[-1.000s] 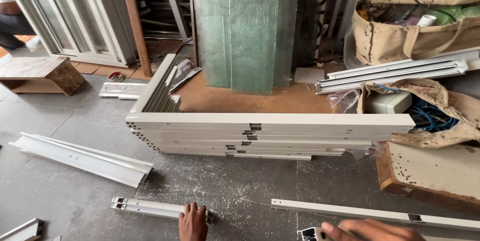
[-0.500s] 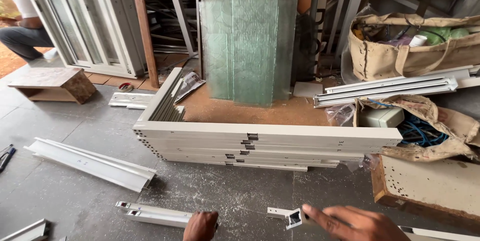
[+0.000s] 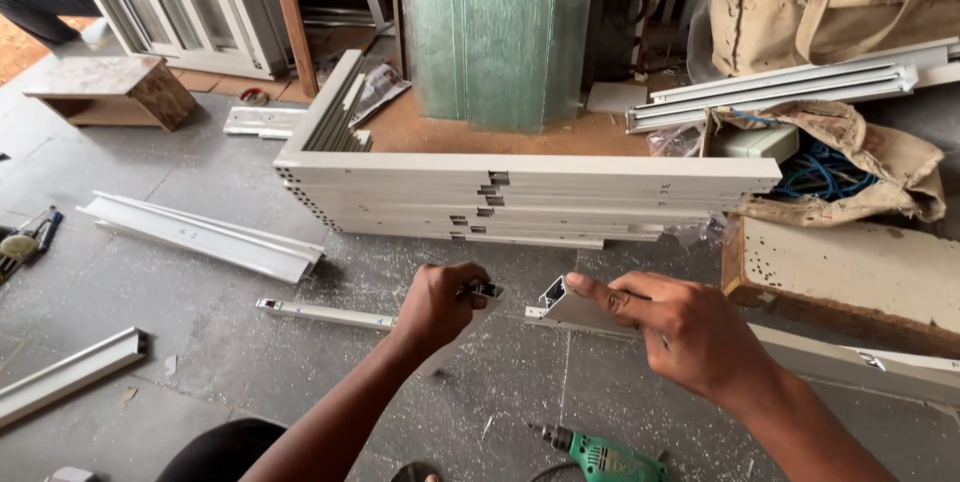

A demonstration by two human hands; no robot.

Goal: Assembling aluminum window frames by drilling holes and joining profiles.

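**Bringing the small fitting to the open end of the profile**

You are pinching a small dark metal fitting (image 3: 487, 290) in your left hand (image 3: 440, 304), the grip closed on it with thumb and fingertips. Your right hand (image 3: 680, 330) is steadying the long white aluminium profile (image 3: 585, 314), fingers wrapped shut around it close behind its open end. Take that open end (image 3: 553, 293) as your landmark: the fitting is hovering just to its left, not yet touching. The green electric drill (image 3: 603, 460) is lying on the grey floor (image 3: 150, 272) nearer to you than the end, and the stack of white frame sections (image 3: 520, 197) is sitting beyond it. To do this well, probably keep the profile level and line the fitting up squarely before pushing.
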